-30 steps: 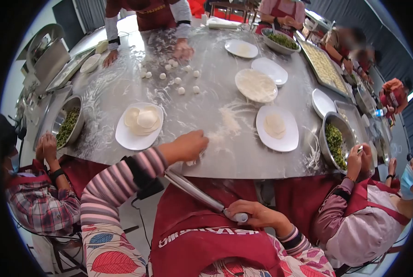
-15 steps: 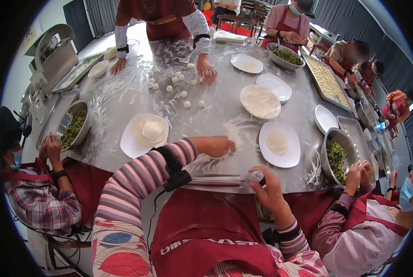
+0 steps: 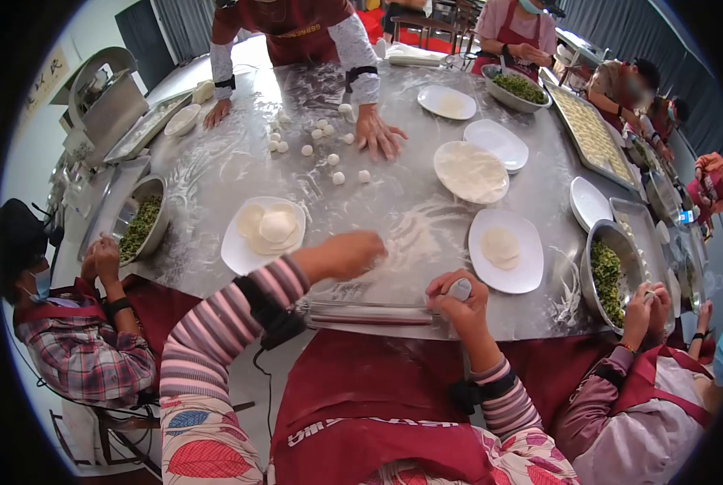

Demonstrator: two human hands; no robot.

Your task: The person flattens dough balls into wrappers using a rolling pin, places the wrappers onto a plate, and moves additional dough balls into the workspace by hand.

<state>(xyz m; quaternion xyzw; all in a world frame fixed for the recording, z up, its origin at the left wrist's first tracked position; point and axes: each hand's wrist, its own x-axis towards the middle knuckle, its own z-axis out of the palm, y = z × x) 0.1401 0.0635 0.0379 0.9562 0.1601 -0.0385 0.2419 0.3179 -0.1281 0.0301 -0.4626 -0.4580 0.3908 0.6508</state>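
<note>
— Where is our rolling pin?
— It lies along the near edge of the steel table. Our right hand is clenched around its right end, and the tip pokes out above our fingers.
— And our left hand?
— It is curled down onto the floured patch, just beyond the pin. We cannot tell if it grasps anything.

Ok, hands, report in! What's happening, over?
Left hand down on floury table. Right hand grips rolling pin at table edge. Left plate and right plate, dough on them, clear of both hands.
</note>
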